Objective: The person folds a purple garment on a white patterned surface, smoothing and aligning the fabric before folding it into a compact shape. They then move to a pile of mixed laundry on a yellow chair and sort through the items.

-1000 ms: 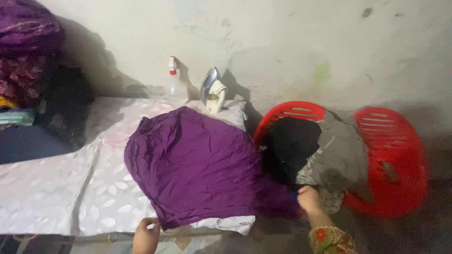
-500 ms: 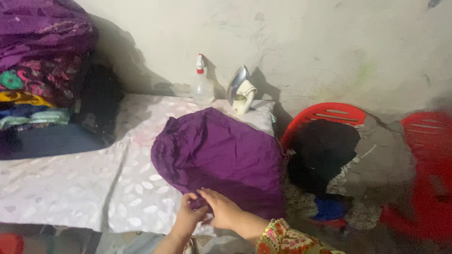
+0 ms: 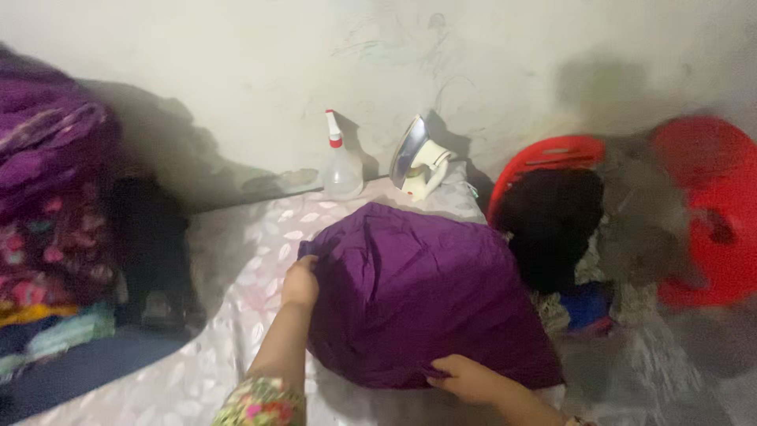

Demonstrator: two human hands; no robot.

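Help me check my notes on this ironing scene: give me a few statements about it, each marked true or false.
1. Both hands grip the purple cloth. True: the left hand holds its far-left edge, the right hand its near edge.
2. The iron lies flat on the cloth. False: it stands on end by the wall, clear of the cloth.
3. A spray bottle stands left of the iron. True.
4. The red basket holds only white clothes. False: dark and grey clothes fill it.
5. Folded fabrics are stacked at the left. True.
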